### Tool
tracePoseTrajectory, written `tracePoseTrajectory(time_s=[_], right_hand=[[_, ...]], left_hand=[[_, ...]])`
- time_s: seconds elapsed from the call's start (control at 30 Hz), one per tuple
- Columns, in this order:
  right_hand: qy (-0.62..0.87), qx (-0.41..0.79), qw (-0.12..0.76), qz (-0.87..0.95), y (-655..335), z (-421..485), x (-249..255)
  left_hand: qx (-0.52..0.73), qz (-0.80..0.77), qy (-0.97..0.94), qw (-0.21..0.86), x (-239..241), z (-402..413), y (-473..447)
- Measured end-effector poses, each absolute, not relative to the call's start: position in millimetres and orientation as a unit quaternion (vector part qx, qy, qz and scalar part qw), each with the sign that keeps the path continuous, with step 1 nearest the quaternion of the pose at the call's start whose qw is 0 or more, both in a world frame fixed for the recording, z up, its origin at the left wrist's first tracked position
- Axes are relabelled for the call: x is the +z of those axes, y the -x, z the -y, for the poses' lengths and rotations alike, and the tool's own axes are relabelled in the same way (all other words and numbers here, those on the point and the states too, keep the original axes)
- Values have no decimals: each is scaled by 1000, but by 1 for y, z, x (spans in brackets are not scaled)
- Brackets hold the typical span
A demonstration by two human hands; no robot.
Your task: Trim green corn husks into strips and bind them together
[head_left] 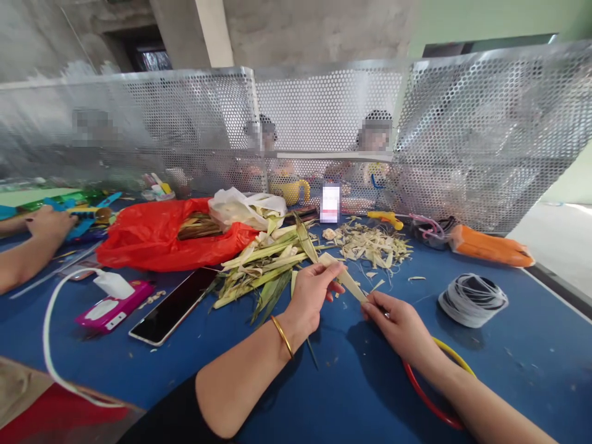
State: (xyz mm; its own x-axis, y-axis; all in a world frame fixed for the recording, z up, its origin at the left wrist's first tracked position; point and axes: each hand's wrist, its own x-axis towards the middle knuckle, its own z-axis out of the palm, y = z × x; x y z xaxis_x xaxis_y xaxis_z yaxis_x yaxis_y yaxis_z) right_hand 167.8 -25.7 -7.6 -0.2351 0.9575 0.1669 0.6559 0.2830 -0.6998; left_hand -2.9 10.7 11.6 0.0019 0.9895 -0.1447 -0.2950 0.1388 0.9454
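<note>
A pale strip of dried husk [352, 286] is stretched between my two hands over the blue table. My left hand [314, 293], with a gold bangle at the wrist, pinches its upper end between thumb and fingers. My right hand [395, 320] is closed at the lower end; a small dark, shiny bit shows by its fingers, too hidden to name. Just beyond my left hand lies a pile of green and yellowish husk leaves [259, 271]. Behind the strip is a heap of small husk scraps [374, 243]. A red and yellow ring [430, 398] lies partly under my right forearm.
At left are a red plastic bag [152, 237], a phone [178, 305] and a magenta power strip [115, 306] with a white cable. A wire spool [472, 300] and orange packet [490, 245] stand right. Perforated metal panels [328, 111] close the back. A co-worker's hand [49, 228] is far left.
</note>
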Motion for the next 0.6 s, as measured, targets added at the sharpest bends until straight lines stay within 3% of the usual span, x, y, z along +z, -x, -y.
tracePoseTrajectory(time_s=[0.27,0.6], right_hand=[[540,170,286,773,-171,25,-4],[571,160,276,756,-182,21,4]], left_hand=[[574,-412,-322,630,27,-3,5],[603,-382,-353,605,29,5,0]])
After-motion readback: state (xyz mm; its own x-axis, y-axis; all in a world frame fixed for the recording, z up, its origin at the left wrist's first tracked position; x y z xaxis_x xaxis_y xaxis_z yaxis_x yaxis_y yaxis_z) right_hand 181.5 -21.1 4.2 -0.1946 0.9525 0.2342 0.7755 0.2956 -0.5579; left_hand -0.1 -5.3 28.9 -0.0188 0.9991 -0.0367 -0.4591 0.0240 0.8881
